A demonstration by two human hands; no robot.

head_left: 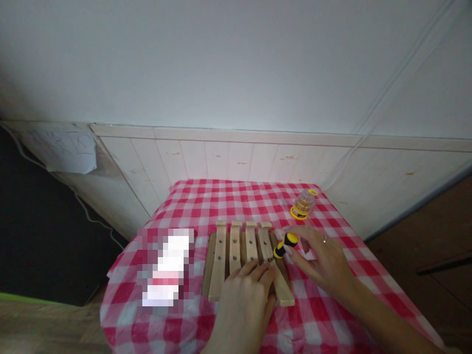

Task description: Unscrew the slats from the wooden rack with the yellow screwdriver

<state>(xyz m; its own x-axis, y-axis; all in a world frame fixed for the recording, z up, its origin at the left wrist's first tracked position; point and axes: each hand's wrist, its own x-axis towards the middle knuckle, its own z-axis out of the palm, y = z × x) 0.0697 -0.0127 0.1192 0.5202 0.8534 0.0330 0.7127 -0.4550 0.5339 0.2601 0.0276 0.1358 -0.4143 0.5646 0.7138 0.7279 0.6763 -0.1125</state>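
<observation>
A wooden piece made of several pale slats screwed across darker boards lies on the table. The rightmost slat sits askew, its near end swung to the right. My left hand is closed over the near part of the piece, fingertips on that slat; the thumb is partly hidden. In my right hand, a short yellow-and-black screwdriver is held between thumb and fingers, tilted, its tip at the lower screw of the askew slat. Dark screw heads show in the other slats.
A clear bit case with a yellow base stands at the back right. At the left lies a blurred white sheet-like item. A red-and-white checked cloth covers the table, which stands against a white panelled wall.
</observation>
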